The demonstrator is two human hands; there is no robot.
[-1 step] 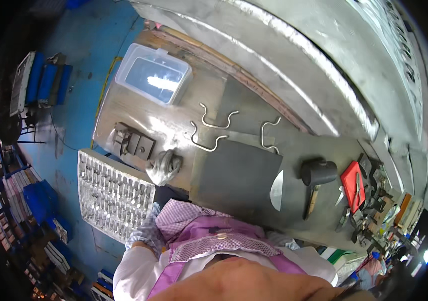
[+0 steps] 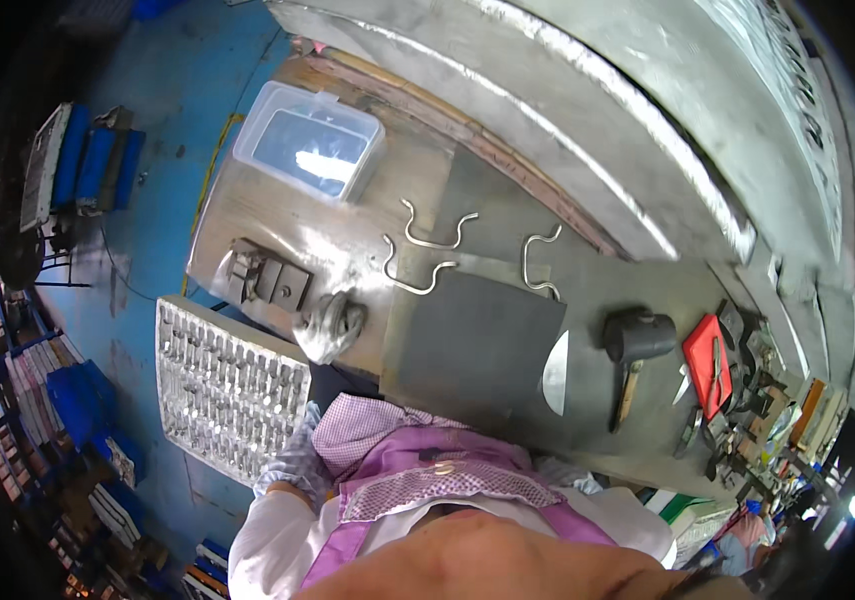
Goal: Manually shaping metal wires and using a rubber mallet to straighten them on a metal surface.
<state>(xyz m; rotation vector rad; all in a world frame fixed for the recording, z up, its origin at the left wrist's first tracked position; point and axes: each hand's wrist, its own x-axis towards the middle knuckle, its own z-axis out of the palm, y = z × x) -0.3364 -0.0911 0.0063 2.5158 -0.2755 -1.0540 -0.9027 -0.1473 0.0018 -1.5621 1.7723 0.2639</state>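
Observation:
Neither of my hands shows. My left forearm, in a light patterned sleeve cover [image 2: 292, 462], bends in against my body beside a tray [image 2: 232, 325] filled with rows of small metal pieces. Only a bit of the right sleeve cover [image 2: 569, 474] shows at the table's near edge. Closest to my left arm on the table is a crumpled grey-white glove [image 2: 327, 330], with no hand visible in it. Beside it sits a dark metal block fixture [image 2: 267, 281]. Further off are three bent metal rods: one [image 2: 435, 244] at the back, one [image 2: 412, 288] nearer, one [image 2: 527, 262] to the right.
A dark flat sheet [image 2: 472, 345] covers the middle of the worktable. A clear plastic box [image 2: 312, 140] stands far left. To the right are a black-headed mallet [image 2: 637, 338], a red tray [image 2: 704, 360] and assorted tools. A large grey metal structure [image 2: 587, 130] borders the far side.

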